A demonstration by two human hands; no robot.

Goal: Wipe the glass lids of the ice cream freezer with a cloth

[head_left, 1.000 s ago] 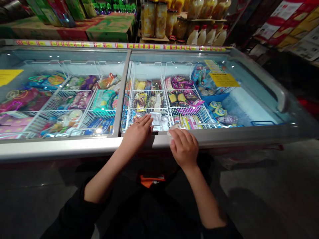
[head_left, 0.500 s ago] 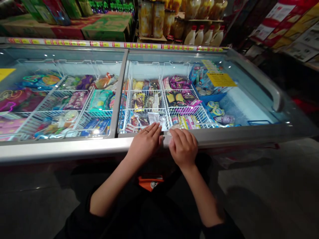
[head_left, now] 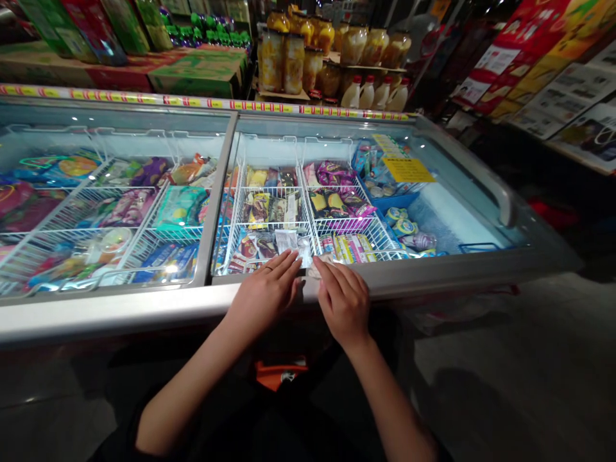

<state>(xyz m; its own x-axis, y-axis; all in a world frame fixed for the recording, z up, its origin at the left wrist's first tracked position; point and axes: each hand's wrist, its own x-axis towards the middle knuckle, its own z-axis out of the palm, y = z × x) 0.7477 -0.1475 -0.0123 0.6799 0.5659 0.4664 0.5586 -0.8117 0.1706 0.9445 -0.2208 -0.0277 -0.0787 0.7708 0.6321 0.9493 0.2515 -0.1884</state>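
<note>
Left hand [head_left: 264, 289] flat over the freezer rim [head_left: 144, 308], fingers extended, nothing visibly held, then pale wad [head_left: 313, 272] at that rim under right hand [head_left: 344, 305], grip curled closed on it; looks mid-job, done/left split unreadable.

1. At centre, we see a crumpled, matt white wad [head_left: 312, 271]; cloth or paper, we cannot tell.
2. Across mid-frame, we find a smooth, satin, metal-looking front rim [head_left: 120, 309].
3. Above it, we note a glossy glass lid [head_left: 447, 218] and shiny plastic packets [head_left: 178, 206].
4. At upper centre, we see glossy glass jars [head_left: 353, 45].
5. At upper left, we see matt cardboard cartons [head_left: 197, 69].
6. At lower left, we see a dull black cloth sleeve [head_left: 118, 443].
</note>
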